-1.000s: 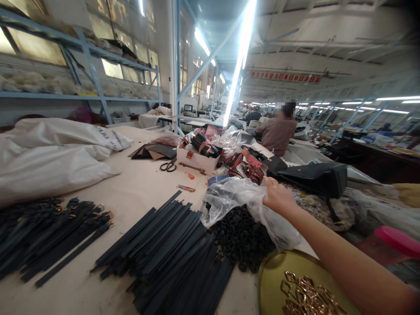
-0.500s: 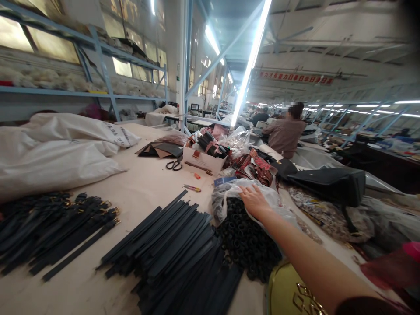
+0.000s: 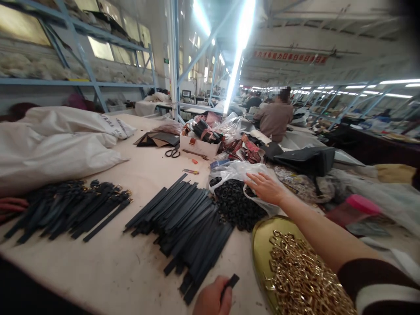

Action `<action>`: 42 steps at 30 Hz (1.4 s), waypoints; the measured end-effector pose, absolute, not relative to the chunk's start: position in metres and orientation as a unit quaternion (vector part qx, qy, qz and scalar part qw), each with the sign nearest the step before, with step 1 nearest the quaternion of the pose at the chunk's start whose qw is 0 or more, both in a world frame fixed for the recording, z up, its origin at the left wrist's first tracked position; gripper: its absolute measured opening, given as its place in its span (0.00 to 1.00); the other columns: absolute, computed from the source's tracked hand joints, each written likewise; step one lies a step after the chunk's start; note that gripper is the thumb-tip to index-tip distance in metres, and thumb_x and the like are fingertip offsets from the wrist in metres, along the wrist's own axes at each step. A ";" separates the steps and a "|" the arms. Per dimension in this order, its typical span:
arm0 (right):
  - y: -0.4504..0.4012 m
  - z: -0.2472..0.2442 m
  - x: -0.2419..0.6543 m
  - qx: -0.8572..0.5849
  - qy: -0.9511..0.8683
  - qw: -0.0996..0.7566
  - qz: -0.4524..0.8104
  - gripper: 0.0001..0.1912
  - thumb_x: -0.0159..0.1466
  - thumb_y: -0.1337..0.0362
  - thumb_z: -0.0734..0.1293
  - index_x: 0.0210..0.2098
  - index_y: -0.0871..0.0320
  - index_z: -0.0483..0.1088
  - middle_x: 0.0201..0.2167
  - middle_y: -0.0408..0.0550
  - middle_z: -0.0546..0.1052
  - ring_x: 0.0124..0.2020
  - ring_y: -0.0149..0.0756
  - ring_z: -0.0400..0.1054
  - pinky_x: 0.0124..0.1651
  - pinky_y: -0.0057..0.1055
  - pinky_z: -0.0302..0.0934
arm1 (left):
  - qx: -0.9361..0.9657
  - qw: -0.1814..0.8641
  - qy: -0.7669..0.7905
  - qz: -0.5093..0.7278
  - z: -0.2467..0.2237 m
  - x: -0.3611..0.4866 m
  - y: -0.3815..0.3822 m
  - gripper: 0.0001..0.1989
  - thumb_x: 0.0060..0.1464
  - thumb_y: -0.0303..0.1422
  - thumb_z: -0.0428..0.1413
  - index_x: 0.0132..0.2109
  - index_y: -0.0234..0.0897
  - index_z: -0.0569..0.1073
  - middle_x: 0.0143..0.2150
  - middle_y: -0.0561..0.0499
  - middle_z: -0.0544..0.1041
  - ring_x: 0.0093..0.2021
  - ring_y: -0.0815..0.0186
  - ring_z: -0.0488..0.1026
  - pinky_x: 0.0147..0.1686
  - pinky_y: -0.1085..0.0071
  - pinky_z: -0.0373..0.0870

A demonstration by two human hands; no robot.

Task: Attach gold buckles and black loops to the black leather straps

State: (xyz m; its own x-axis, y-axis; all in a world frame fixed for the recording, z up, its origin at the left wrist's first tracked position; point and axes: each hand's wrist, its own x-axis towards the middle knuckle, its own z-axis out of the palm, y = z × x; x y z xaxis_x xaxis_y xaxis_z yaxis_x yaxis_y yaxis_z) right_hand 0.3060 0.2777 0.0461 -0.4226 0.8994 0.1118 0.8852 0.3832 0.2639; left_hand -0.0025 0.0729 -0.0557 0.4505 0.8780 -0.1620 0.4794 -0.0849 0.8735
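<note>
Clock positions are taken from the pile of black loops (image 3: pixel 234 199), which lies in the open plastic bag (image 3: pixel 226 169) on the table (image 3: pixel 141 271). Right hand (image 3: pixel 265 187): at 2 o'clock, open, fingers extended, palm down over the bag's edge; whether it grips the plastic cannot be determined. Left hand (image 3: pixel 213 297): at 7 o'clock, curled closed on a black strip (image 3: pixel 233 281), one end projecting past the thumb. Strap bundle (image 3: pixel 183 218): at 9 o'clock, beside the loops. Straps with gold-coloured fittings (image 3: pixel 75 210): at 9 o'clock, farther out; another hand (image 3: pixel 12 206) is near their outer end. Yellow tray (image 3: pixel 262 245): at 4 o'clock, bearing gold-coloured metal pieces (image 3: pixel 302 271). Scissors (image 3: pixel 172 152): at 10 o'clock.
</note>
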 end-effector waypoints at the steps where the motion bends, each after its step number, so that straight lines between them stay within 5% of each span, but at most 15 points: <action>1: 0.262 0.048 0.315 0.551 0.822 0.015 0.143 0.28 0.55 0.73 0.58 0.55 0.53 0.60 0.62 0.48 0.53 0.60 0.42 0.49 0.60 0.42 0.37 | 0.715 0.474 0.466 0.218 -0.057 -0.002 0.073 0.14 0.55 0.35 0.42 0.40 0.37 0.71 0.28 0.49 0.74 0.29 0.65 0.70 0.28 0.74 0.61; 5: 0.211 0.049 0.347 0.643 0.746 -0.041 0.170 0.21 0.52 0.75 0.58 0.44 0.59 0.71 0.52 0.59 0.67 0.52 0.49 0.61 0.54 0.48 0.49 | 0.729 0.461 0.446 0.238 -0.058 -0.003 0.071 0.13 0.57 0.35 0.41 0.38 0.36 0.68 0.26 0.50 0.72 0.29 0.66 0.69 0.27 0.75 0.60; 10: 0.168 0.058 0.344 0.678 0.695 -0.143 0.192 0.17 0.55 0.74 0.56 0.38 0.61 0.72 0.51 0.58 0.68 0.50 0.45 0.64 0.51 0.40 0.56 | 0.702 0.467 0.454 0.289 -0.053 -0.002 0.064 0.12 0.57 0.37 0.43 0.37 0.36 0.68 0.23 0.54 0.69 0.26 0.68 0.66 0.27 0.74 0.57; 16: 0.099 0.030 0.280 0.638 0.736 -0.196 0.116 0.13 0.57 0.72 0.57 0.37 0.58 0.69 0.44 0.50 0.73 0.45 0.37 0.66 0.50 0.33 0.58 | 0.442 0.692 0.473 0.321 -0.038 0.005 0.072 0.06 0.54 0.34 0.49 0.33 0.35 0.65 0.18 0.59 0.64 0.15 0.74 0.58 0.17 0.77 0.51; 24: -0.009 -0.038 0.190 0.606 0.715 -0.329 -0.113 0.09 0.61 0.69 0.56 0.37 0.56 0.67 0.36 0.50 0.73 0.40 0.38 0.67 0.43 0.35 0.61 | 0.228 0.823 0.433 0.288 -0.014 -0.008 0.064 0.14 0.58 0.35 0.43 0.35 0.29 0.67 0.32 0.44 0.73 0.29 0.69 0.72 0.32 0.72 0.69; 31: -0.042 -0.069 0.148 0.601 0.676 -0.370 -0.211 0.10 0.62 0.70 0.55 0.36 0.56 0.66 0.31 0.49 0.72 0.35 0.37 0.66 0.37 0.31 0.60 | 0.271 0.811 0.425 0.297 -0.017 -0.006 0.048 0.10 0.56 0.34 0.47 0.40 0.31 0.66 0.35 0.44 0.73 0.32 0.67 0.72 0.31 0.72 0.70; 37: -0.042 -0.079 0.143 0.623 0.681 -0.333 -0.193 0.11 0.61 0.72 0.56 0.36 0.56 0.67 0.30 0.48 0.71 0.34 0.37 0.65 0.37 0.32 0.59 | 0.368 0.747 0.452 0.320 -0.033 0.001 0.050 0.07 0.53 0.33 0.49 0.38 0.33 0.65 0.22 0.58 0.64 0.16 0.79 0.60 0.16 0.84 0.54; 42: -0.042 -0.075 0.146 0.616 0.665 -0.374 -0.196 0.11 0.61 0.72 0.55 0.38 0.57 0.66 0.33 0.49 0.72 0.35 0.36 0.66 0.38 0.31 0.60 | 0.398 0.748 0.428 0.313 -0.041 0.006 0.044 0.07 0.51 0.33 0.50 0.35 0.33 0.66 0.19 0.58 0.65 0.15 0.78 0.59 0.14 0.83 0.51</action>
State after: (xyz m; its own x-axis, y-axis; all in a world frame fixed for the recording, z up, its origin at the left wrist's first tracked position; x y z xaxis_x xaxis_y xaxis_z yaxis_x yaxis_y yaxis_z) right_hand 0.1464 -0.0424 -0.0753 0.0382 0.9658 0.2565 0.6721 0.1652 -0.7218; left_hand 0.0056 0.0444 -0.0412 0.4370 0.8095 -0.3921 -0.1276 0.4873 0.8639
